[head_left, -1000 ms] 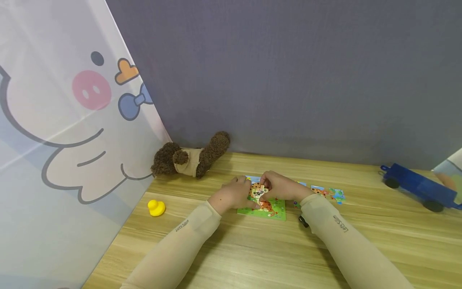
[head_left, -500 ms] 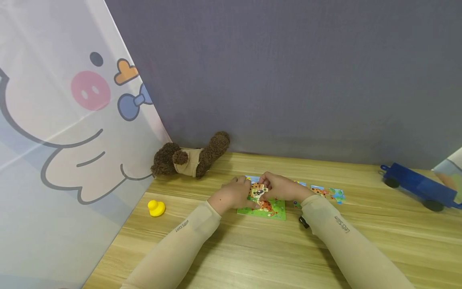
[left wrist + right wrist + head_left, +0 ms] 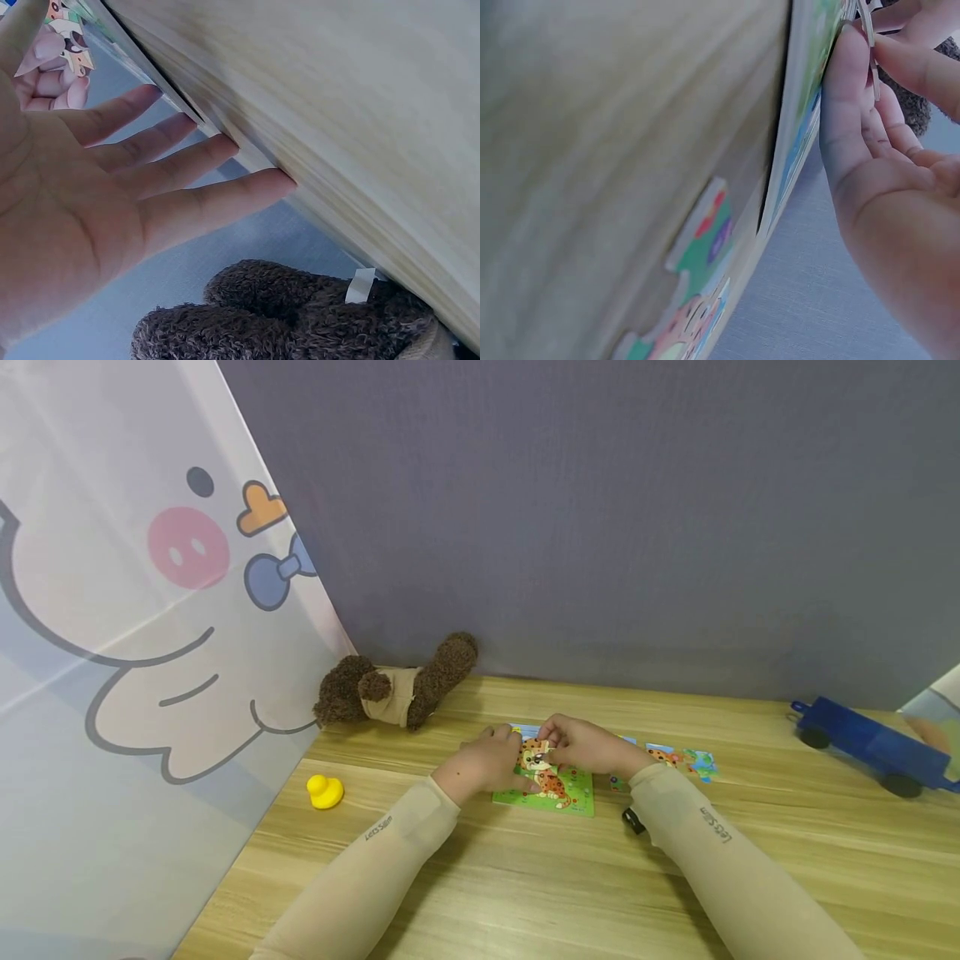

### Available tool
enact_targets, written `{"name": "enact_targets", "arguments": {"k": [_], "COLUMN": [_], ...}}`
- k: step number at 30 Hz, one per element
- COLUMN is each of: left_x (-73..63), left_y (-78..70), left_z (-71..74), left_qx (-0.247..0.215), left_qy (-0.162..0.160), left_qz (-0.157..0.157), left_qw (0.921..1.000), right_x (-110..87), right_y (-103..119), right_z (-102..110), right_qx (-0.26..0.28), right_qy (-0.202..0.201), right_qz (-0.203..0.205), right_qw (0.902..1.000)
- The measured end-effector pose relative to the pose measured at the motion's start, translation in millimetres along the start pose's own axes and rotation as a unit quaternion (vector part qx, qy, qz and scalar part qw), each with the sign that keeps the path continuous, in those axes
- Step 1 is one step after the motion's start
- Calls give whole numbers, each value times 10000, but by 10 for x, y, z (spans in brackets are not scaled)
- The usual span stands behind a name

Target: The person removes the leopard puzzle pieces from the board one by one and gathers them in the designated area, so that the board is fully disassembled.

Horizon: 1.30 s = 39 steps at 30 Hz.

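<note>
A green and blue puzzle board [image 3: 573,797] printed with a spotted leopard lies on the table in the head view. My left hand [image 3: 487,766] rests at its left side, thumb reaching over the board. In the left wrist view its fingers [image 3: 195,206] are extended, tips at the board's edge and tabletop. My right hand [image 3: 588,748] is over the upper right of the board, pinching a puzzle piece [image 3: 77,54] between thumb and fingers. That piece shows part of the leopard's face. Seen nearly edge-on in the right wrist view, it is tilted up from the board.
Several loose puzzle pieces [image 3: 702,765] lie right of the board, partly behind the right forearm. A brown plush toy [image 3: 393,693] lies at the back left, with a yellow rubber duck [image 3: 325,792] nearer. A blue toy trailer [image 3: 870,747] stands far right. A grey partition [image 3: 600,527] rises behind.
The pinched puzzle piece has turned and shifted slightly over the board with small movements of my right fingers. My left hand has stayed in place.
</note>
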State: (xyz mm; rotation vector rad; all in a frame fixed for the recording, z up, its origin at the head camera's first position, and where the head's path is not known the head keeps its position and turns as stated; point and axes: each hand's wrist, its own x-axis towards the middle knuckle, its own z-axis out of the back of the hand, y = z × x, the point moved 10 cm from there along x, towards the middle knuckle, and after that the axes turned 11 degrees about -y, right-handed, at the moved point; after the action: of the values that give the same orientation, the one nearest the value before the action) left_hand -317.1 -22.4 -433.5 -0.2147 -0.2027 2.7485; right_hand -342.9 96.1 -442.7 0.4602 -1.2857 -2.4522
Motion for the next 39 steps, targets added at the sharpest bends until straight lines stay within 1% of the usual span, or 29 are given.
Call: {"name": "enact_targets", "arguments": {"k": [9, 15, 19, 24, 27, 30, 39], "left_x": [1, 4, 1, 0, 0, -2, -16], "left_y": [-5, 0, -6, -14, -21, -24, -28], "left_z": [-4, 2, 8, 24, 29, 29, 17], "left_qx": [162, 125, 140, 181, 189, 185, 184], "left_qy": [22, 10, -1, -39, -39, -44, -41], "left_qz": [-8, 10, 10, -15, -25, -31, -80], "left_qw": [9999, 9999, 9999, 9998, 9998, 9998, 9998], "right_x": [2, -22, -33, -93, -172, -261, -571], "right_y": [1, 22, 13, 37, 57, 49, -146], "right_z": [11, 15, 74, 251, 387, 535, 954], "right_qx": [124, 364, 430, 420, 408, 284, 4], "right_qy": [-24, 49, 10, -169, -301, -478, -847], "right_qz": [20, 5, 10, 122, 187, 188, 67], "right_qw": [9999, 9993, 9991, 9989, 9985, 9983, 9964]}}
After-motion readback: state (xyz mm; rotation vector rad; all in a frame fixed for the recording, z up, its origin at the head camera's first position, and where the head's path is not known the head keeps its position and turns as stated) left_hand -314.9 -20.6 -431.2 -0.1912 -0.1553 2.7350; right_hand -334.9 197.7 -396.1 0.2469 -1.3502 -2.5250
